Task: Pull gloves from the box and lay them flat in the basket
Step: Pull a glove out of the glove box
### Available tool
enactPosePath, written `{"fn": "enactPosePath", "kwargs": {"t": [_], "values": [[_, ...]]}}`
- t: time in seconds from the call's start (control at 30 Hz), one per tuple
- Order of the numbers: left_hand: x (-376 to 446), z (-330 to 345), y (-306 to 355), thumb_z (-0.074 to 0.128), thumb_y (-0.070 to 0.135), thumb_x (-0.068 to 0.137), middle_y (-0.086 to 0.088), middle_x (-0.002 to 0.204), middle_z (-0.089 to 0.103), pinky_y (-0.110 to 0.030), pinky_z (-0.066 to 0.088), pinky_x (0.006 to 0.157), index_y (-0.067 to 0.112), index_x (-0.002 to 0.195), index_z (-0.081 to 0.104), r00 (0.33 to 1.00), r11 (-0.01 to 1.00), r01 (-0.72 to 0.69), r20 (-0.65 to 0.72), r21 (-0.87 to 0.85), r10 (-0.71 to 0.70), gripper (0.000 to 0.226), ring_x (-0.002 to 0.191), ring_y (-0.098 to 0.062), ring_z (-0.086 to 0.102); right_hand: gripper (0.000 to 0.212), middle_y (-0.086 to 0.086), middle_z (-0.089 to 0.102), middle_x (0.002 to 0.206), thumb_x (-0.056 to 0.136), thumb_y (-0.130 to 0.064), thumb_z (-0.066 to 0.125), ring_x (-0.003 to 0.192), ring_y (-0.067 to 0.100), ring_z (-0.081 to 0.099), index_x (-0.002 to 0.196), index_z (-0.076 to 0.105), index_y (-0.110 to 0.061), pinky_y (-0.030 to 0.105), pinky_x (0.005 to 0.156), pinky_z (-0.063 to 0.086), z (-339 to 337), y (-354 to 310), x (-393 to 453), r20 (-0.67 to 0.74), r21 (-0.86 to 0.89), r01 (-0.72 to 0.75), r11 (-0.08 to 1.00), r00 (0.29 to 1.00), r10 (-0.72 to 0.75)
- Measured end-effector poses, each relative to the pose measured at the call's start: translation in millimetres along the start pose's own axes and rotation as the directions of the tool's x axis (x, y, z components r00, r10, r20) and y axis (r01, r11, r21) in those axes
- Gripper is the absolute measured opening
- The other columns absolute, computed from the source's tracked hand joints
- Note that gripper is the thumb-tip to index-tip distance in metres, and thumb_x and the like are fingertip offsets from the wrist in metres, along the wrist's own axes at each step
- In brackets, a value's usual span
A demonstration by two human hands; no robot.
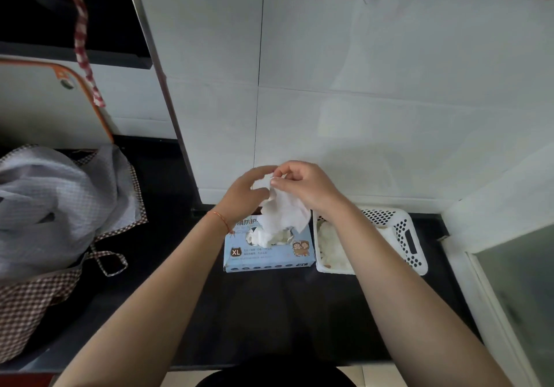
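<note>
Against a wall of large pale tiles [344, 71], a dark, glossy tabletop [269, 311] runs from left to right, ending at a white corner and a frosted glass panel [521, 290] on the right. Near the back of it lies a light blue glove box [269, 254], flat, marked XL on its near corner, with white gloves bunched in its top opening. Just beside the box on its right stands a white perforated plastic basket [404, 236] with a slot handle in its end wall; pale gloves [331, 248] already lie inside it, partly hidden behind the right forearm.

Both hands are raised above the box, close to the wall. The right hand [302, 185] pinches the top edge of a white glove [284, 212] between thumb and curled fingers, and the glove hangs crumpled from there down toward the box opening; whether its lower end touches the gloves in the box cannot be told. The left hand [242, 194], with a thin red string round its wrist, curls its fingers and thumb at the same top edge of the glove, pinching it beside the right hand.

On the left of the tabletop sits a heap of grey gridded cloth [54, 206] trimmed in brown-and-white check, with a loop of strap lying on the dark surface. Behind it leans an orange-rimmed white board [45, 101], and a red-and-white checked strap [82, 35] hangs in front of a dark opening at upper left.
</note>
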State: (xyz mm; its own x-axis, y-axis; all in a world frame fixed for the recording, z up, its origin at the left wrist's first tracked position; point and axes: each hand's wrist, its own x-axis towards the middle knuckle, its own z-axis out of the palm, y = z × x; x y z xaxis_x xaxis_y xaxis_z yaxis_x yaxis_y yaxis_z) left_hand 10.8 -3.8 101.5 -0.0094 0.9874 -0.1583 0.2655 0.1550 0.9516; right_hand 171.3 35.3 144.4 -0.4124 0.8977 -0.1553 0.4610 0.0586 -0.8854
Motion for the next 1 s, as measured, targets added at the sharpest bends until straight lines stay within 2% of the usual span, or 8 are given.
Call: {"fn": "enactPosePath", "kwargs": {"t": [0.13,0.3,0.43,0.53,0.63,0.77,0.9,1.0], "values": [[5.6,-10.3,22.8,0.070,0.012,0.086,0.012,0.116,0.065,-0.017,0.038,0.090,0.022,0.115,0.067,0.981,0.966,-0.139,0.161,0.220,0.104,0.032,0.106,0.000,0.054,0.011,0.000,0.054,0.069,0.083,-0.028,0.077,0.062,0.008,0.047,0.090,0.073,-0.021,0.019,0.059,0.036,-16.3,-2.9,-5.2,0.085,-0.038,-0.015,0.999,0.996,0.018],[15.2,-13.6,16.2,0.080,0.028,0.079,0.010,0.084,0.068,-0.017,0.042,0.070,0.024,0.077,0.066,0.996,0.930,-0.091,0.034,0.356,0.085,0.014,0.078,0.000,0.059,0.021,0.004,0.068,0.090,0.083,-0.014,0.076,0.072,0.013,0.063,0.103,0.070,-0.015,0.027,0.065,0.051,-40.7,9.9,-10.8,0.079,-0.213,-0.160,0.964,0.981,0.180],[14.7,-4.5,16.0,0.077,0.018,0.080,0.006,0.077,0.060,-0.024,0.044,0.068,0.019,0.081,0.060,0.995,0.924,-0.089,0.083,0.371,0.063,0.017,0.071,-0.013,0.053,0.018,0.010,0.069,0.085,0.082,-0.020,0.078,0.071,0.016,0.059,0.092,0.072,-0.007,0.028,0.066,0.045,-63.0,16.0,-21.0,-0.037,-0.269,-0.185,0.945,0.983,0.182],[13.7,4.8,15.6,0.075,0.016,0.081,0.003,0.078,0.063,-0.026,0.045,0.070,0.018,0.091,0.064,0.978,0.928,-0.067,0.207,0.366,-0.011,0.015,0.070,-0.015,0.054,0.017,-0.001,0.064,0.078,0.082,-0.026,0.077,0.073,0.011,0.057,0.085,0.071,-0.011,0.026,0.069,0.042,-71.7,10.7,-28.0,-0.086,-0.120,-0.134,0.984,0.988,0.125],[12.3,10.2,12.3,0.076,0.024,0.083,-0.010,0.080,0.068,-0.029,0.046,0.072,0.005,0.087,0.071,0.953,0.953,-0.021,0.294,0.303,-0.073,0.020,0.071,-0.016,0.058,0.011,-0.002,0.066,0.078,0.085,-0.027,0.075,0.074,0.011,0.058,0.080,0.070,-0.018,0.028,0.075,0.044,-78.1,11.2,-30.8,-0.145,0.073,-0.062,0.995,0.987,0.072],[8.8,19.6,11.1,0.071,0.032,0.087,-0.003,0.074,0.070,-0.015,0.050,0.070,0.011,0.071,0.071,0.927,0.976,0.067,0.350,0.207,-0.137,0.026,0.067,-0.011,0.063,0.013,-0.004,0.063,0.075,0.087,-0.027,0.072,0.065,0.007,0.054,0.085,0.068,-0.015,0.023,0.065,0.040,-87.9,24.9,-35.4,-0.310,0.135,-0.069,0.988,0.945,0.108],[14.2,36.3,2.1,0.075,0.042,0.071,-0.013,0.081,0.046,-0.031,0.036,0.067,0.006,0.077,0.055,0.923,0.984,0.177,0.354,-0.036,-0.153,0.041,0.072,-0.022,0.044,0.014,0.002,0.066,0.081,0.086,-0.030,0.072,0.069,0.017,0.059,0.085,0.068,-0.016,0.028,0.065,0.045,-95.0,51.7,-42.0,-0.402,0.185,-0.167,0.968,0.886,0.229],[19.6,48.0,-5.2,0.075,0.038,0.071,-0.013,0.079,0.048,-0.031,0.038,0.063,0.007,0.079,0.055,0.921,0.965,0.249,0.327,-0.082,-0.210,0.037,0.070,-0.023,0.045,0.011,0.003,0.067,0.084,0.086,-0.028,0.072,0.070,0.018,0.061,0.085,0.067,-0.019,0.027,0.066,0.047,-98.5,75.6,-48.6,-0.372,0.246,-0.266,0.932,0.862,0.344]]}}
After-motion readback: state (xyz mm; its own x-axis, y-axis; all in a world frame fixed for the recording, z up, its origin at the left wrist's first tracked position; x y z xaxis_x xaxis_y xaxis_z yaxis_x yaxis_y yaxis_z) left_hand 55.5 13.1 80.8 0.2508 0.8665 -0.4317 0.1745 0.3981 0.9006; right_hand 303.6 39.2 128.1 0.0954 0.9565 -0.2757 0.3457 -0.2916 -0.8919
